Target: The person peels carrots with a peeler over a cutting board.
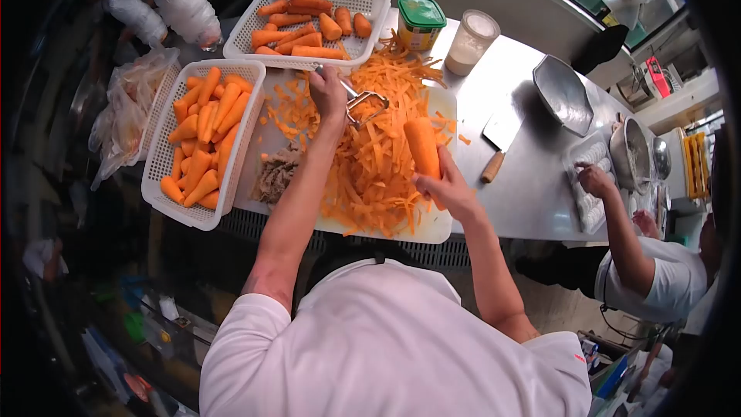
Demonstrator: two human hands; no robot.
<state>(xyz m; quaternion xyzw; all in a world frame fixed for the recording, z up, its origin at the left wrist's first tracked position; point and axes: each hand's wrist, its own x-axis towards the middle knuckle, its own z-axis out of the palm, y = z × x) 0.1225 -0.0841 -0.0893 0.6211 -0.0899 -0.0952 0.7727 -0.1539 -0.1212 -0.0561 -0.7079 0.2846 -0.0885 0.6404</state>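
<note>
My left hand (329, 94) is closed round the handle of a Y-shaped peeler (366, 103), whose metal head points right over a heap of carrot peelings (378, 162). In my right hand (450, 191) is a thick carrot (421, 148), gripped at its near end and tilted with the far end up. The peeler and the carrot are apart. Beneath the peelings lies a white cutting board (437, 225), mostly covered. Left of my left arm stands a white basket (242, 137) of carrots; beyond my hands is another white basket (376, 1) with carrots in it.
A cleaver (502, 131) lies on the steel table right of the board. Behind are a green-lidded tub (421, 22) and a jar (472, 42). A brownish clump (278, 174) sits by my left forearm. At the right, another person (656, 262) reaches over a tray (590, 212).
</note>
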